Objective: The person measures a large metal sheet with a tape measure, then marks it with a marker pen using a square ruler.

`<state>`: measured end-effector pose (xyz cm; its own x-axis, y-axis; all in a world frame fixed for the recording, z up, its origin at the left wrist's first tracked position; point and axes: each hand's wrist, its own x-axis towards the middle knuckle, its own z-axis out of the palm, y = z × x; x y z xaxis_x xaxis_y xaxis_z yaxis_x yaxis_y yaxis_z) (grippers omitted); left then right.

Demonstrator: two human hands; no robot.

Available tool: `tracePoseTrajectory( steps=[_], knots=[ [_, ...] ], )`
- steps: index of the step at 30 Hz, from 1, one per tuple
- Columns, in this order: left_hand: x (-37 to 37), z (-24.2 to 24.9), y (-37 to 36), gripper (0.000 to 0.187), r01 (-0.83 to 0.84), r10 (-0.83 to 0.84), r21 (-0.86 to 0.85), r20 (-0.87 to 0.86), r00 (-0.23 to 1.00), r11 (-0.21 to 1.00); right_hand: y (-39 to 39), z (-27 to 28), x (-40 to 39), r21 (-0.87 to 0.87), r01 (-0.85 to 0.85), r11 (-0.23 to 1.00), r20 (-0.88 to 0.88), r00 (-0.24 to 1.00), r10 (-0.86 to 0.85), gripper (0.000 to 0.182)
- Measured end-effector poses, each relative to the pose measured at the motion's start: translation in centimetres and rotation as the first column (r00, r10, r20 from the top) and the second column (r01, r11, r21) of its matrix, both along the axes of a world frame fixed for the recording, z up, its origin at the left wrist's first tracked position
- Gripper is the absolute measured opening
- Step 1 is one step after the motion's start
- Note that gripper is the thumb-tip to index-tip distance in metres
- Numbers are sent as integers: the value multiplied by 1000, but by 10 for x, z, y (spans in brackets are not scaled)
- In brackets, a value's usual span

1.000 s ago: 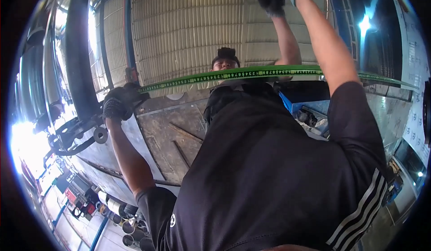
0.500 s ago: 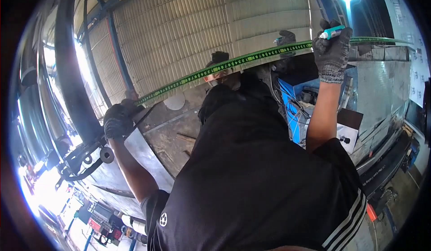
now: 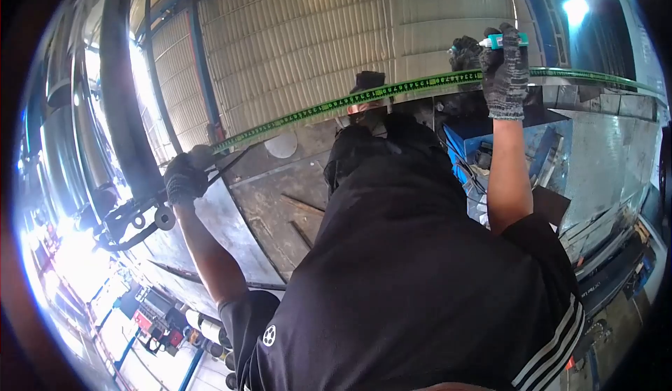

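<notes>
A green tape measure point(image 3: 336, 104) with black markings stretches across a mirror-like sheet point(image 3: 308, 48), which reflects a corrugated roof and a person's head. At the tape's left end my gloved left hand point(image 3: 186, 179) is closed on it, its fingertips partly hidden. My right hand point(image 3: 505, 76), in a dark grey knit glove, is over the tape on the right side. It grips a teal marker point(image 3: 509, 41) with a white tip pointing left. A reflection of the gloved hand and marker shows just left of it.
A dark upright post point(image 3: 126, 97) and a bracket with round holes point(image 3: 164, 217) stand close to my left arm. Below the tape on the right is a blue box point(image 3: 458, 146) with cables and scraps. Red machinery point(image 3: 150, 321) sits at lower left.
My right hand has shifted left along the tape, and the marker is now held more level. My left hand stays at the tape's left end. The whole view has turned slightly.
</notes>
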<state>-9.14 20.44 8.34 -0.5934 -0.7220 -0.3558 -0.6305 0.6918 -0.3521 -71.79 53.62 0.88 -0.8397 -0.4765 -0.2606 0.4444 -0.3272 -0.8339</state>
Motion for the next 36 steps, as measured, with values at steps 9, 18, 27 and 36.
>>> tracePoseTrajectory(
  steps=[9,18,27,36],
  knots=[
    [-60,26,11,35,138,-160,140,167,973,981,-7,-7,18,57,-21,998,48,999,18,23],
    [-103,12,-21,49,25,-75,403,109,991,915,-7,-28,8,76,-46,996,-20,999,48,26],
    [-79,12,-36,49,-29,123,610,-112,986,792,-4,-24,8,155,-162,975,45,987,157,32],
    [-98,31,17,30,-6,255,649,-291,922,760,-4,-33,9,168,-166,972,-14,985,170,30]
  ],
)
